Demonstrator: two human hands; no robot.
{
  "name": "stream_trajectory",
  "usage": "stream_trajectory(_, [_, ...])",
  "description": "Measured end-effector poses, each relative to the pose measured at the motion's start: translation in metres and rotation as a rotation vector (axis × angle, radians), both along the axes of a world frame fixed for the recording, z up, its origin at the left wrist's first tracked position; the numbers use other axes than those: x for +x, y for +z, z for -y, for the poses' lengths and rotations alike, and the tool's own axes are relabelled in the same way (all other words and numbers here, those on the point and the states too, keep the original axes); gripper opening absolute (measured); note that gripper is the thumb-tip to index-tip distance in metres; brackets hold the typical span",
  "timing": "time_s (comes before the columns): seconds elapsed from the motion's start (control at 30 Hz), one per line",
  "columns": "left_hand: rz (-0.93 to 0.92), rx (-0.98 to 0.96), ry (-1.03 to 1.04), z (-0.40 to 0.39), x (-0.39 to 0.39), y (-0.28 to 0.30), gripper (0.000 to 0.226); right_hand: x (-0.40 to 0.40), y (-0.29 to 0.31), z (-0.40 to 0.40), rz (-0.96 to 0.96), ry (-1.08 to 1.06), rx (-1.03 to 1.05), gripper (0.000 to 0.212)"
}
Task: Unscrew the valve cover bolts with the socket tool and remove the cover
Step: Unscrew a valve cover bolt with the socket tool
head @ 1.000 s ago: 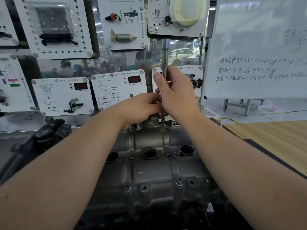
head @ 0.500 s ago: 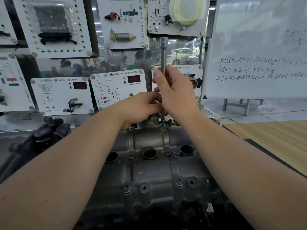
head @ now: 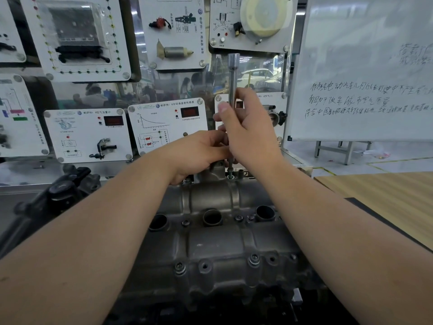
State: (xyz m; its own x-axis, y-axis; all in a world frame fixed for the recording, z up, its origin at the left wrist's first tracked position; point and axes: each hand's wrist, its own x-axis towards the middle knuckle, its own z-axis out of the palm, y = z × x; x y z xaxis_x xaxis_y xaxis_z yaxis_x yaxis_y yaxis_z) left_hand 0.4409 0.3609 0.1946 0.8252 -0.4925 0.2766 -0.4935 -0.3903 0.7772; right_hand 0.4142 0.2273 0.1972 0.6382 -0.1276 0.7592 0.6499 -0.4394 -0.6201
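Both hands on socket tool (head: 233,76), upright on bolt (head: 230,176) at valve cover (head: 218,245) 12 o'clock edge. Right hand (head: 248,127) fingers pinch the shaft; left hand (head: 201,151) grips low. Risk: tilt cams tip out, rounding the bolt.

Even bright indoor light, glare on glass, wide-angle bending, soft edges.

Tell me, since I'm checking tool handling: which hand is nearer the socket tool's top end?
Right. The right hand grips the socket tool mid-shaft, below its top; the left hand sits lower, near the base.
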Motion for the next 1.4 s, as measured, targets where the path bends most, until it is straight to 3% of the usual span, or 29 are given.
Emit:
stream_trajectory(0.1, [0.008, 0.016, 0.009, 0.0010, -0.0009, 0.0006, 0.027, -0.0012, 0.0007, -0.0005, 0.000, -0.028, -0.020, 0.020])
stream_trajectory(0.3, [-0.012, 0.024, 0.008, 0.0008, -0.0003, -0.0004, 0.027, 0.0002, 0.0034, 0.0009, -0.051, -0.028, -0.025, 0.029])
stream_trajectory(0.47, [0.052, 0.063, 0.028, 0.0026, -0.0018, 0.0001, 0.026, -0.0011, 0.0019, 0.0003, -0.031, 0.012, 0.008, 0.018])
stream_trajectory(0.63, [0.087, 0.075, 0.044, 0.0043, -0.0035, 0.0009, 0.023, -0.0016, 0.0011, -0.0003, -0.016, -0.022, -0.034, 0.021])
stream_trajectory(0.87, [-0.010, 0.051, 0.039, 0.0029, -0.0031, -0.0001, 0.024, 0.0029, 0.0034, 0.0021, -0.061, -0.002, -0.021, 0.028])
stream_trajectory(1.0, [0.051, 0.070, 0.052, 0.0038, -0.0028, 0.0003, 0.025, 0.0005, 0.0023, 0.0014, -0.045, 0.059, 0.040, 0.013])
stream_trajectory(1.2, [0.074, 0.078, 0.062, 0.0045, -0.0016, -0.0003, 0.024, -0.0004, 0.0022, 0.0005, 0.008, -0.001, -0.004, 0.013])
stream_trajectory(1.4, [0.052, 0.038, 0.048, 0.0027, -0.0004, -0.0019, 0.023, 0.0012, 0.0041, 0.0006, -0.064, 0.027, 0.023, 0.028])
